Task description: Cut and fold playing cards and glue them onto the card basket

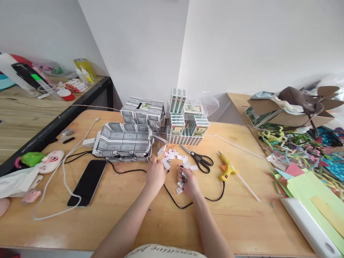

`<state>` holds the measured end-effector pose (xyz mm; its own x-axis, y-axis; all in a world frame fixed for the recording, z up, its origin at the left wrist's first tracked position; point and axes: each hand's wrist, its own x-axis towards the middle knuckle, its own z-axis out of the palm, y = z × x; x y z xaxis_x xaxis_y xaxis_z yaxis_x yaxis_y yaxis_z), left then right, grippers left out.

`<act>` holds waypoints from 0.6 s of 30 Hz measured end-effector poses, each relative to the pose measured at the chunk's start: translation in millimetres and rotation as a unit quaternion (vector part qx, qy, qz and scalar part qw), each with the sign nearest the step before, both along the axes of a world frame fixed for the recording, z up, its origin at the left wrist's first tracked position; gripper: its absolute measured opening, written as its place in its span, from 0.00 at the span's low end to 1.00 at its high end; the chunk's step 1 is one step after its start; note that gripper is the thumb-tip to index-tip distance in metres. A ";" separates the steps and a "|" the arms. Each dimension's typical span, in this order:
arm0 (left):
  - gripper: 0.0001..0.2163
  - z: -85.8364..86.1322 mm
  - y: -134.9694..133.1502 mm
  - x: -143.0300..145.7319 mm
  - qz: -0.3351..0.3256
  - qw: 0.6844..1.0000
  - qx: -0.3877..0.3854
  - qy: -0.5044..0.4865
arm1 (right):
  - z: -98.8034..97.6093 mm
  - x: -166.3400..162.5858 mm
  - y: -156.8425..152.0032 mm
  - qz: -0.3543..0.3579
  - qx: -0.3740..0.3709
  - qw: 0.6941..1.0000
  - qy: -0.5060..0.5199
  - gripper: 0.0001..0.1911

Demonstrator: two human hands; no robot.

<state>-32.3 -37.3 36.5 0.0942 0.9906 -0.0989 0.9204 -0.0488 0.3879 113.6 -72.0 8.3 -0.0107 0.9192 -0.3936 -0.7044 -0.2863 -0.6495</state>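
My left hand point(156, 176) is closed, its fingertips pressed together beside a loose pile of small cut playing-card pieces point(170, 155). What it pinches, if anything, is hidden. My right hand point(190, 182) curls around several card pieces point(179, 190), one marked with a red 2. Left of the pile sits an open tray-like structure made of playing cards point(125, 138). Black-handled scissors point(202, 161) lie open just beyond my right hand. Farther right, a yellow glue gun point(228, 167) rests on its side with a clear glue stick in its back.
Stacked card boxes point(185, 125) and another card-covered structure point(143, 111) stand at the back. A black phone point(88, 182) and white cable lie left. A black cord point(172, 200) runs under my hands. Coloured paper point(317, 200) and pipe cleaners point(309, 150) crowd the right.
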 end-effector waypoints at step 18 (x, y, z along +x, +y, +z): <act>0.06 21.7 -11.0 12.7 -0.041 0.997 0.068 -0.018 | 3.2 -9.1 1.6 -0.005 -0.022 1.000 -0.008 0.12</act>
<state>-19.6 -48.3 58.2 0.1755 0.9836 0.0411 0.8966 -0.1770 0.4060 104.5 -70.3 11.5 0.0048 0.9008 -0.4342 -0.6965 -0.3086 -0.6478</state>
